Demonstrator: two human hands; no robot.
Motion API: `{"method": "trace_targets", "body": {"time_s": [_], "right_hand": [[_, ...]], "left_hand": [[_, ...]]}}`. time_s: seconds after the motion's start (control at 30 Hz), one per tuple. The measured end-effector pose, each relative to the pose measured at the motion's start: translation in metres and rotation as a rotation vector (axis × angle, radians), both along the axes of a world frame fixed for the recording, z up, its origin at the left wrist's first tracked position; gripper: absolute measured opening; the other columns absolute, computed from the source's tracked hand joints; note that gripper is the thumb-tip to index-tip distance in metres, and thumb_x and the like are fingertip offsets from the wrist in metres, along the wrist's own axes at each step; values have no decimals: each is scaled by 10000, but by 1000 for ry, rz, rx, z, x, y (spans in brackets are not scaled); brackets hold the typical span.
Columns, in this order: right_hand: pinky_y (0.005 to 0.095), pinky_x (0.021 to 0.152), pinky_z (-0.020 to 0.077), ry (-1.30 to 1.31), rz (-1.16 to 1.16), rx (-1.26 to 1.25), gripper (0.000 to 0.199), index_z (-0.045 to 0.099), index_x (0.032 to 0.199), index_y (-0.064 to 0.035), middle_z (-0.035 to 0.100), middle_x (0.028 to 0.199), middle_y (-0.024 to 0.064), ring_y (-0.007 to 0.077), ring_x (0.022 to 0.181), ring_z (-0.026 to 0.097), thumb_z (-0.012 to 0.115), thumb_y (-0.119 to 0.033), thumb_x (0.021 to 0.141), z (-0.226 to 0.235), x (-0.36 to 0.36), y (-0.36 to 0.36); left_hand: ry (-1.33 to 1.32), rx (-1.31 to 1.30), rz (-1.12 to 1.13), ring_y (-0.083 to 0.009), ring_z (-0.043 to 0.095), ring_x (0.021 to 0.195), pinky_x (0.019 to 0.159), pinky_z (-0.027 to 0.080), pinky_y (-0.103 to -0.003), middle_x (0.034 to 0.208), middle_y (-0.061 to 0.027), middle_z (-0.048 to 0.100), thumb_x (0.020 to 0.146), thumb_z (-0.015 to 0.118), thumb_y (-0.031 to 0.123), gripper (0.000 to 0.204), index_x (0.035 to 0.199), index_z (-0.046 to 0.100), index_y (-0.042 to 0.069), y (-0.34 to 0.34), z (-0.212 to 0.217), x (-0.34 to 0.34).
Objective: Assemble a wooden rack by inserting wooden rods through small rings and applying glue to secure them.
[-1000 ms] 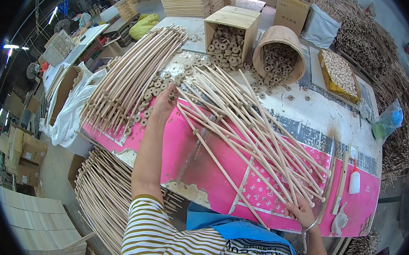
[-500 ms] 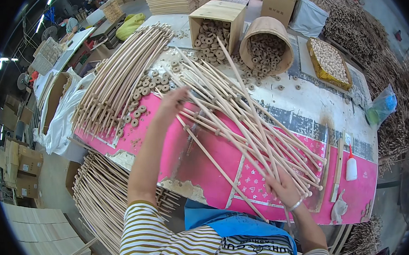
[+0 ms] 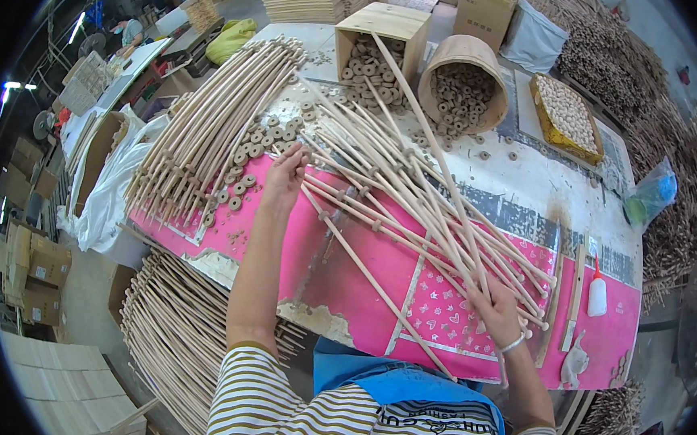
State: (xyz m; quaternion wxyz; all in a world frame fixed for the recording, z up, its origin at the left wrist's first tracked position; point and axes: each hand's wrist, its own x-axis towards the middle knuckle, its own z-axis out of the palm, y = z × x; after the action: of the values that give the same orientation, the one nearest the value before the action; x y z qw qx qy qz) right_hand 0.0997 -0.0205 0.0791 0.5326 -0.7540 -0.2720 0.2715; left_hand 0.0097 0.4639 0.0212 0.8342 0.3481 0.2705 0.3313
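My right hand (image 3: 498,317) is closed round a long wooden stick (image 3: 444,158). That stick slants from near the wooden box down past my wrist. Beneath it lies a loose pile of similar sticks (image 3: 379,167), many with a wooden ring partway along and small ball ends toward the right. My left hand (image 3: 283,177) is raised at the pile's left end, its fingers pinched together; whatever they hold is too small to make out. Close to it, loose wooden rings (image 3: 275,134) are scattered on the table. One separate stick (image 3: 369,277) lies across the pink cover (image 3: 321,284).
Left of my hands lies a neat stack of sticks (image 3: 208,122). A wooden box (image 3: 387,22) and a wooden bucket (image 3: 503,85) spill rings at the back. Right are a yellow tray of balls (image 3: 568,117) and a glue bottle (image 3: 597,295). More sticks (image 3: 186,326) lie below the table's left edge.
My left hand has drawn slightly left and down, its fingers now pinched together. My right hand has moved a little right, still on the stick. The view has shifted slightly.
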Motion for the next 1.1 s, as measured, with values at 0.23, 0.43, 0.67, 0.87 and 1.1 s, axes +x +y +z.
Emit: {"method": "trace_targets", "body": {"time_s": [0.23, 0.43, 0.67, 0.87, 1.1], "right_hand": [[216, 570, 456, 201, 27, -5, 282, 622, 1239, 26, 604, 735, 1, 61, 625, 559, 610, -119, 997, -17, -26, -33], [233, 598, 491, 170, 51, -45, 260, 638, 1214, 31, 609, 744, 11, 73, 644, 589, 622, -106, 993, -23, -34, -41], [211, 564, 450, 190, 42, -48, 262, 608, 1215, 31, 604, 735, 3, 67, 625, 570, 609, -116, 999, -24, -32, -39], [206, 557, 446, 209, 30, -28, 256, 610, 1209, 28, 603, 730, -3, 58, 615, 563, 609, -121, 1000, -26, -37, -38], [213, 577, 489, 237, 24, -11, 274, 626, 1233, 21, 604, 755, 3, 60, 637, 583, 615, -118, 997, -23, -36, -35]], "left_hand": [[-1, -46, 180, -62, 625, 693, 516, 475, -146, 926, -10, 700, 921, 706, 42, 254, 1165, 677, 109, 20, -1, -1], [-60, -2, 175, -56, 607, 677, 515, 465, -162, 934, 3, 696, 936, 683, 41, 267, 1194, 664, 105, 24, 0, 0], [-81, 39, 152, -59, 605, 704, 556, 469, -178, 964, 0, 704, 942, 685, 64, 258, 1196, 669, 103, 7, 7, 5], [-105, 8, 146, -71, 594, 693, 546, 466, -179, 931, -1, 694, 951, 703, 144, 222, 1168, 683, 102, 1, 16, 6], [-23, -11, -41, -67, 574, 671, 519, 439, -172, 835, -6, 663, 957, 705, 224, 207, 1065, 711, 48, 6, 20, 1]]}}
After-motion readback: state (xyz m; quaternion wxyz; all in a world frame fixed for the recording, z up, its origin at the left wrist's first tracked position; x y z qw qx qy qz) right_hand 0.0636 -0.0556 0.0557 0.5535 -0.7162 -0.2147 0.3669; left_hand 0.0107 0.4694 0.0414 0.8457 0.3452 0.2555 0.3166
